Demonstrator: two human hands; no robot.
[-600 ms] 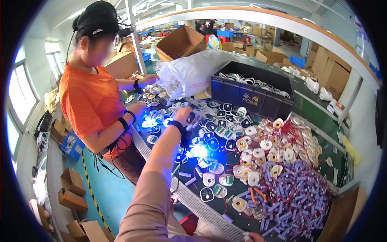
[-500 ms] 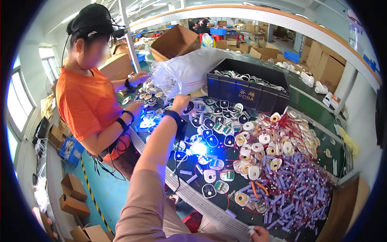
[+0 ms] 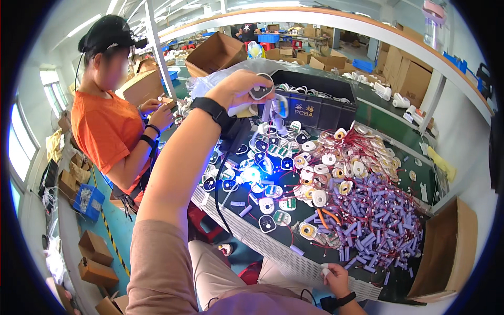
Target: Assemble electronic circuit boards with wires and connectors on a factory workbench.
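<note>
My left hand [image 3: 242, 90] is raised in front of the black bin, its fingers closed on a round-cornered disc with a dark face [image 3: 261, 87]. Just beneath hangs a blurred white-and-green circuit piece [image 3: 280, 106]; whether my fingers touch it I cannot tell. Under that arm, similar dark-faced discs [image 3: 266, 223] and green-and-white boards [image 3: 282, 218] lie spread on the table around a glaring blue-white light [image 3: 251, 175]. My right hand [image 3: 336, 279] is at the table's front edge with fingers curled and white covers on the tips; what they hold, if anything, is hidden.
A black plastic bin [image 3: 328, 107] of white parts stands behind. Right are heaps of white discs with red wires [image 3: 362, 152] and purple cylindrical cells [image 3: 378, 226], beside an open cardboard box [image 3: 446, 252]. A co-worker in orange [image 3: 107, 131] stands at left, handling a small piece.
My left hand has risen from the parts and now shows a dark-faced disc in its fingers. My right hand has come further into view. The co-worker's hands have drawn together.
</note>
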